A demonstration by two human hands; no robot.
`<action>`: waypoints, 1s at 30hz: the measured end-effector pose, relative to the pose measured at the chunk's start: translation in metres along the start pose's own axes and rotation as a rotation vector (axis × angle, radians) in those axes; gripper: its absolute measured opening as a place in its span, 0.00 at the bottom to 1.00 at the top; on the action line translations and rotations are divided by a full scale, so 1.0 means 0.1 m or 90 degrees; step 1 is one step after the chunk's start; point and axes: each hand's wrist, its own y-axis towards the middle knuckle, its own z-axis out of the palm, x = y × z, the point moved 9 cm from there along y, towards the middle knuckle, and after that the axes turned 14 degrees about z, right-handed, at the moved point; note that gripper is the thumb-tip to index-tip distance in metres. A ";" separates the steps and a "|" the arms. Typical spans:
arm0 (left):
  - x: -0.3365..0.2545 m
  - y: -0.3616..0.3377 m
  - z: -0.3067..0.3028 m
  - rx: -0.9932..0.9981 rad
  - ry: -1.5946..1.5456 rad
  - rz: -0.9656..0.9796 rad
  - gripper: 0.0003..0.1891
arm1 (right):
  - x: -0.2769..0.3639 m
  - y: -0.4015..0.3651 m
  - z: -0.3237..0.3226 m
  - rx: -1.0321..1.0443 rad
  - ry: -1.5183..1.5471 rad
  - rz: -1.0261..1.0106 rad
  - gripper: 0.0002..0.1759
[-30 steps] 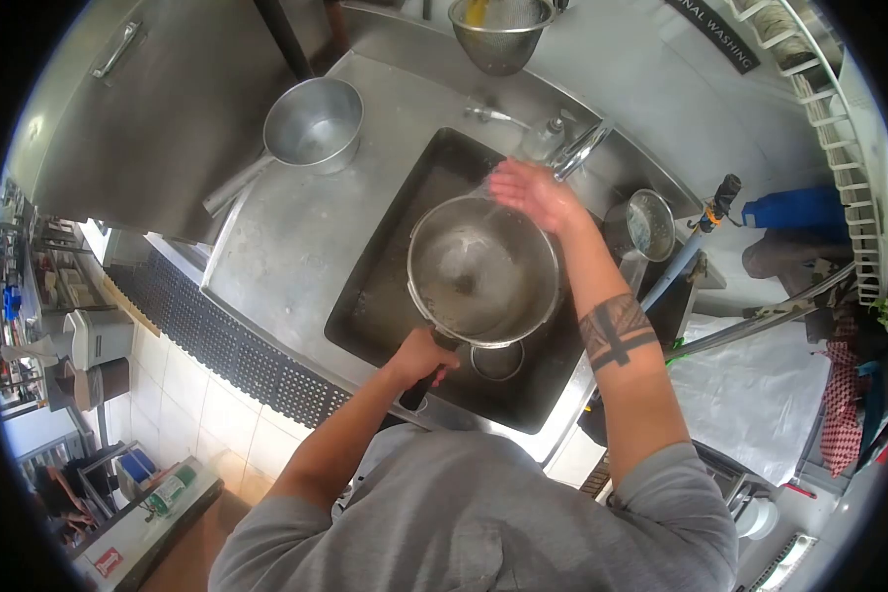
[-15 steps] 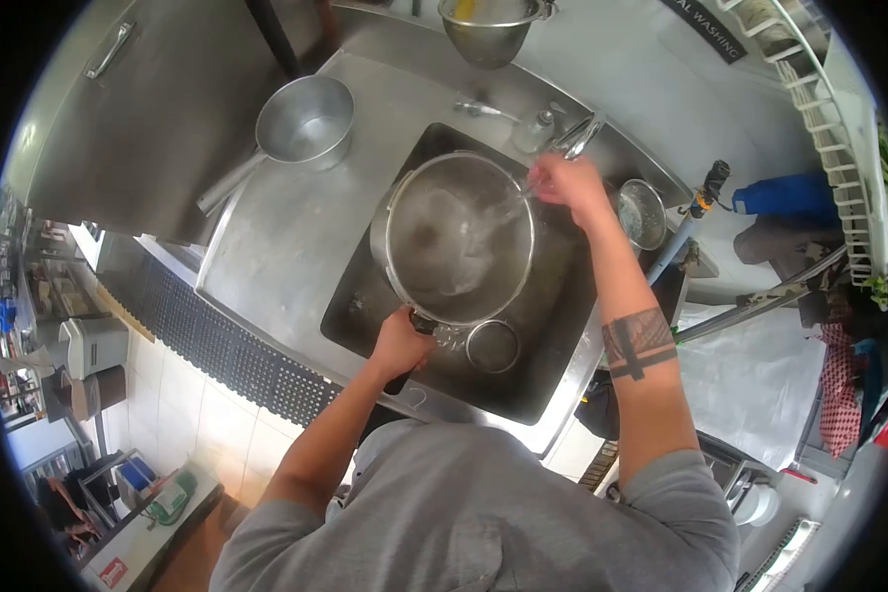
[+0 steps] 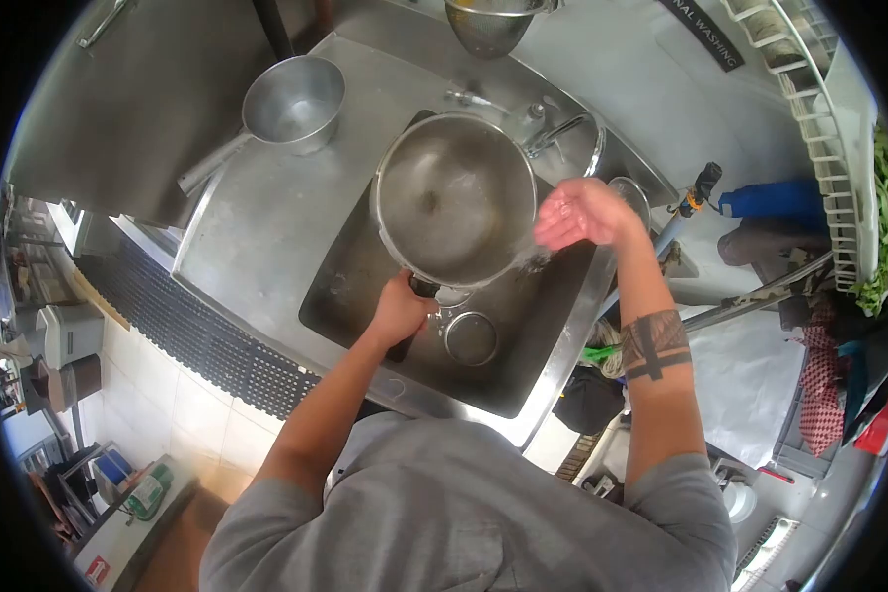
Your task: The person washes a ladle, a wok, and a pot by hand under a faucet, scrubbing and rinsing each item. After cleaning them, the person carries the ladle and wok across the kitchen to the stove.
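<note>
In the head view, a large round metal pot is held over the sink, its inside wet. My left hand is closed around the pot's dark handle at the near side. My right hand is beside the pot's right rim, palm turned up, fingers stretched out and wet. Water splashes just below those fingers. Beyond the right hand stands the faucet. A round drain strainer lies on the sink floor below the pot.
A long-handled metal saucepan stands on the steel drainboard at the left. A soap dispenser is behind the sink. A mesh strainer hangs above, and a white wire rack is on the right.
My right hand has moved away from the faucet, toward me, and opened palm up. The water stream no longer falls into the middle of the pot. My left hand keeps its grip.
</note>
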 end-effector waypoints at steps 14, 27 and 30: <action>0.40 0.42 0.50 -0.012 -0.166 -0.054 0.22 | 0.18 0.24 0.46 0.177 0.179 -0.031 0.42; 0.29 0.32 0.73 0.083 -0.189 -0.086 0.26 | 0.56 0.42 0.75 0.223 0.332 -0.151 0.48; 0.30 0.25 0.75 0.111 -0.143 -0.095 0.27 | 0.74 0.50 0.81 0.252 0.419 -0.266 0.48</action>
